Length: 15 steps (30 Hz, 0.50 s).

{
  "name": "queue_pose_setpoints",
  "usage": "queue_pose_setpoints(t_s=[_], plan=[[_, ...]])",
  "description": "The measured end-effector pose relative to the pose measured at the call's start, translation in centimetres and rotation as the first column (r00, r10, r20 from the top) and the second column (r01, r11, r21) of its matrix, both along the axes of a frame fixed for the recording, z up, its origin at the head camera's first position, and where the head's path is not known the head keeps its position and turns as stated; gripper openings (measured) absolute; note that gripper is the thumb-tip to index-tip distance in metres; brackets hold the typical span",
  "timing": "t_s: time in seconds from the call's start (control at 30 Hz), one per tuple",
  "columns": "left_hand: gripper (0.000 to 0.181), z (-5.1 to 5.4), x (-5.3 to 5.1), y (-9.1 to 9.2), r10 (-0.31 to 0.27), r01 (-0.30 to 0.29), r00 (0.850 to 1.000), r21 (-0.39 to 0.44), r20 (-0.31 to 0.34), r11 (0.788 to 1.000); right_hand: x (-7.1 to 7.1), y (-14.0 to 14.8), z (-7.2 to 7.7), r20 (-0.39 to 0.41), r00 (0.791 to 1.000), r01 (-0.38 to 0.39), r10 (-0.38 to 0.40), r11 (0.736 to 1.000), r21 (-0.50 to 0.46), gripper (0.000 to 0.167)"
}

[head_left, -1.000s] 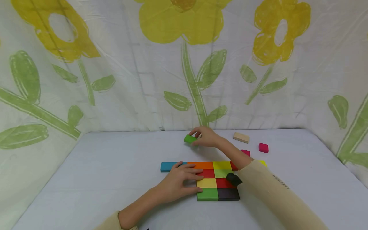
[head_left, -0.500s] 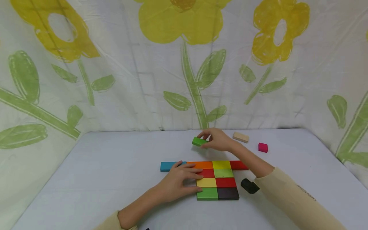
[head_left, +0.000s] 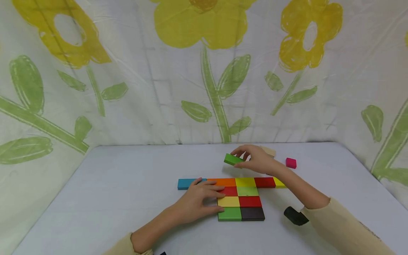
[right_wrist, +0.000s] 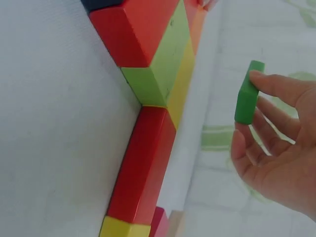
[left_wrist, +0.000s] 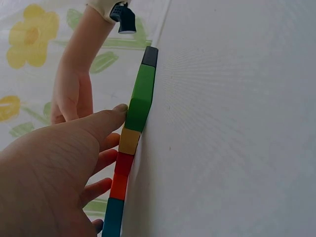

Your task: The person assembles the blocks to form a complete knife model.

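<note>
My right hand (head_left: 256,160) pinches a small green block (head_left: 231,159) between thumb and fingers, above the far part of the table. In the right wrist view the same green block (right_wrist: 248,96) stands out from the fingertips. My left hand (head_left: 199,201) lies along the left side of a flat layout of coloured blocks, its fingers spread and touching them. A blue block (head_left: 185,184), an orange block (head_left: 224,182), a red block (head_left: 265,182) and a partly covered yellow block (head_left: 279,182) form the far row. A green block (head_left: 230,214) and a black block (head_left: 253,214) form the near row.
A pink block (head_left: 290,163) lies at the back right. A plain wooden block (head_left: 268,151) sits behind my right hand, partly hidden. The white table (head_left: 127,191) ends at a flower-printed cloth (head_left: 143,88). A black wrist camera (head_left: 295,216) hangs at the right sleeve.
My right hand has moved to the right and slightly nearer with the green block in its grip. My left hand has stayed in place on the layout.
</note>
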<state>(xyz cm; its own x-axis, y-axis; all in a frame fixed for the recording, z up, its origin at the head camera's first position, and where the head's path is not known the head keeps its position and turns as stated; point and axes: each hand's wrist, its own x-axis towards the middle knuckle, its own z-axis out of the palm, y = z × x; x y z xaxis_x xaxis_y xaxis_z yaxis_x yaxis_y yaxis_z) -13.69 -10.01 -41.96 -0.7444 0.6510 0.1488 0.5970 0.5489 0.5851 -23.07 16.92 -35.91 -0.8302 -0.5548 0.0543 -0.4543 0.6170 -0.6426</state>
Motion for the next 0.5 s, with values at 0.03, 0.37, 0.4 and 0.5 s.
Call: queue_pose_setpoints(t_s=[0.03, 0.37, 0.4, 0.5], plan=[[0.040, 0.0, 0.0, 0.0, 0.000, 0.000, 1.000, -0.001, -0.001, 1.000, 0.2, 0.2, 0.1, -0.005, 1.000, -0.004, 0.004, 1.000, -0.006, 0.040], [0.040, 0.2, 0.1, 0.0, 0.003, -0.003, 1.000, 0.001, 0.010, 1.000, 2.4, 2.9, 0.9, -0.027, 1.000, -0.015, 0.013, 0.999, -0.040, 0.037], [0.040, 0.2, 0.1, 0.0, 0.003, -0.003, 1.000, 0.001, 0.011, 1.000, 2.6, 3.1, 0.9, -0.027, 0.999, -0.019, 0.018, 0.999, -0.047, 0.038], [0.040, 0.2, 0.1, 0.0, 0.005, -0.005, 1.000, 0.000, 0.016, 1.000, 3.3, 3.8, 1.0, -0.023, 1.000, -0.023, 0.022, 0.998, -0.065, 0.036]])
